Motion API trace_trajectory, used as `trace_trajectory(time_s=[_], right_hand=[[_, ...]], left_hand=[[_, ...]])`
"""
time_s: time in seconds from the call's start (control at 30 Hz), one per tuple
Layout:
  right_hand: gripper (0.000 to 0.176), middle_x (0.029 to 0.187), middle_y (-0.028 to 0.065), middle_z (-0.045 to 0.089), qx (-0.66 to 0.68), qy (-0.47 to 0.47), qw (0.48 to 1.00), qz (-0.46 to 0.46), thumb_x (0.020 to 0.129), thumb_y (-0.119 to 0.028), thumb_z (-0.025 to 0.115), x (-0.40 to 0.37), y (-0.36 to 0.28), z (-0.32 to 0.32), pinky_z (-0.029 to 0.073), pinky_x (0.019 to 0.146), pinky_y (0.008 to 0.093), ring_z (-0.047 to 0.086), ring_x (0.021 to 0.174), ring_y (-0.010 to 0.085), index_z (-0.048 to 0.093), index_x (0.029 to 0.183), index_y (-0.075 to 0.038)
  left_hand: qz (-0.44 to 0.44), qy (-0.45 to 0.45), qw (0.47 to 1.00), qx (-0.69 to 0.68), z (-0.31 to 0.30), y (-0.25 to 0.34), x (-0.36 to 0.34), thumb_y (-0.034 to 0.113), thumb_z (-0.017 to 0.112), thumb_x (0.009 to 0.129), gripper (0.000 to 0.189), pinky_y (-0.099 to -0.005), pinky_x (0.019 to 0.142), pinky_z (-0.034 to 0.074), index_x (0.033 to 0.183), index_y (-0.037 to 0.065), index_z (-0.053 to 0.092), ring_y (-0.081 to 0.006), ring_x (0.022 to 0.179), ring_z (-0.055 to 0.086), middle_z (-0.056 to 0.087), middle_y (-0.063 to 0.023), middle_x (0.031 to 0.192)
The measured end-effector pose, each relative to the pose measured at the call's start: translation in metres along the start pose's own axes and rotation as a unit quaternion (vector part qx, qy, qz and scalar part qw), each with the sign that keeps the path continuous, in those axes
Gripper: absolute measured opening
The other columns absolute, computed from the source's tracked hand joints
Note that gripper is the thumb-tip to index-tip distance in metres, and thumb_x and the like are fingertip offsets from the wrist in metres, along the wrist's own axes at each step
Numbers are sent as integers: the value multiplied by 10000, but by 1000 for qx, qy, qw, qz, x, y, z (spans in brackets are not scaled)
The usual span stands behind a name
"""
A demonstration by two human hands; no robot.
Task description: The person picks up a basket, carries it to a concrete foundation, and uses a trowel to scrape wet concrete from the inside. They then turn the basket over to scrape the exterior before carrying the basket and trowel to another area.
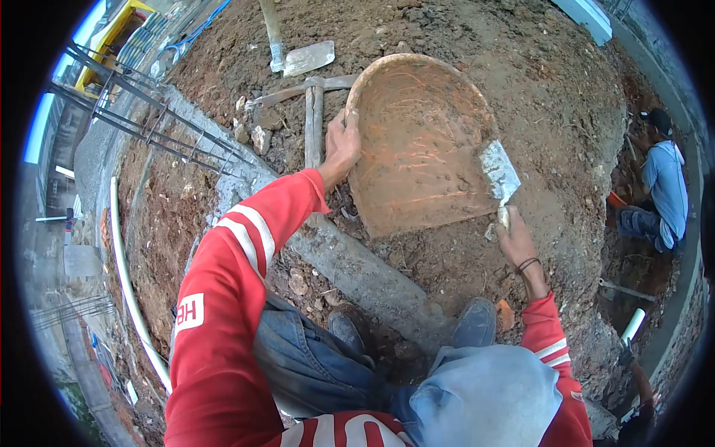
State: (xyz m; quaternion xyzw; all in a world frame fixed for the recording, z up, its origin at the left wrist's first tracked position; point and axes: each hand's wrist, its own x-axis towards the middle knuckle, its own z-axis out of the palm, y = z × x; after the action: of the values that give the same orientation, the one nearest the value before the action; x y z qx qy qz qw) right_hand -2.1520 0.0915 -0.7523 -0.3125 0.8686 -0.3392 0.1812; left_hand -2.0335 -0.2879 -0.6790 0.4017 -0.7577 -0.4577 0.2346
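A wide orange-brown pan (pixel 421 149), rounded at the far end and straight at the near edge, is coated inside with mud. My left hand (pixel 342 147) grips its left rim with the fingers closed. In my right hand (pixel 515 237) is the handle of a trowel (pixel 499 170), whose pale, mortar-smeared blade lies against the pan's right edge. Just left of the pan, a pickaxe (pixel 314 123) with a wooden handle rests on the soil, its head partly hidden behind the rim.
A hoe (pixel 309 58) lies beyond the pickaxe. Rebar (pixel 149 112) juts in at upper left beside a concrete beam (pixel 357 268) running under my feet. A white pipe (pixel 123 253) curves at left. One person (pixel 665 182) crouches in the right trench; another person's arm (pixel 639 380) shows lower right.
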Motion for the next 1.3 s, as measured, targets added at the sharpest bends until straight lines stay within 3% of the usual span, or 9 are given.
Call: trace_trajectory(time_s=[0.1,0.4,0.47,0.67,0.77,0.93,1.07,1.2,1.3], right_hand=[[466,981,327,596,-40,-2,993,112,800,-167,599,7,22,43,464,822,507,584,934,482,442,1197,21],[417,959,252,618,156,-67,983,66,740,-152,646,-46,-72,123,474,843,440,614,939,400,509,1083,43],[349,819,169,618,311,-131,936,95,759,-120,630,-56,-89,146,523,611,401,632,647,277,505,1048,31],[201,712,47,511,525,-238,799,174,827,-73,579,-73,-152,121,409,393,276,512,488,129,485,1004,-51],[211,622,-10,403,704,-372,552,250,849,1,518,-65,-143,74,299,358,229,377,428,70,430,1014,-99],[166,647,31,507,517,-231,807,166,854,-32,530,-58,-97,70,381,360,270,494,457,94,469,1006,-60],[310,741,173,612,172,-71,978,99,786,-99,602,-45,-22,79,508,566,395,626,631,308,494,1053,16],[431,823,247,628,143,-56,980,129,728,-150,644,-71,-43,109,499,769,449,597,812,478,508,1082,55],[393,802,178,621,292,-144,938,115,740,-149,642,-103,-71,153,509,684,411,626,714,340,511,1063,34]], left_hand=[[-49,13,999,-19,5,5,1,355,430,957,427,-392,815,444,1169,22,595,-249,874,594,652,-160,921],[-81,55,988,-123,35,34,-9,392,434,984,364,-280,393,377,1011,56,572,-110,487,442,454,6,622],[-30,65,994,-87,42,3,1,403,440,982,369,-276,370,364,1033,59,563,-105,454,420,443,9,597],[8,61,996,-72,31,8,-8,429,446,975,371,-269,366,339,921,73,536,-89,436,391,405,25,556],[-94,7,982,-162,17,28,-8,344,448,969,271,-250,367,287,801,133,478,-65,423,333,362,51,546],[-85,21,986,-139,5,1,-7,382,487,953,357,-289,374,373,902,45,594,-104,445,412,427,15,570],[-106,17,981,-161,3,4,-8,379,475,958,361,-303,383,379,842,50,567,-109,465,424,440,6,593],[-126,48,972,-194,16,7,-3,368,458,967,360,-314,387,369,836,51,566,-118,462,420,441,1,582],[-95,43,974,-202,27,27,-15,277,448,960,233,-255,374,307,804,106,464,-73,431,366,383,31,570]])
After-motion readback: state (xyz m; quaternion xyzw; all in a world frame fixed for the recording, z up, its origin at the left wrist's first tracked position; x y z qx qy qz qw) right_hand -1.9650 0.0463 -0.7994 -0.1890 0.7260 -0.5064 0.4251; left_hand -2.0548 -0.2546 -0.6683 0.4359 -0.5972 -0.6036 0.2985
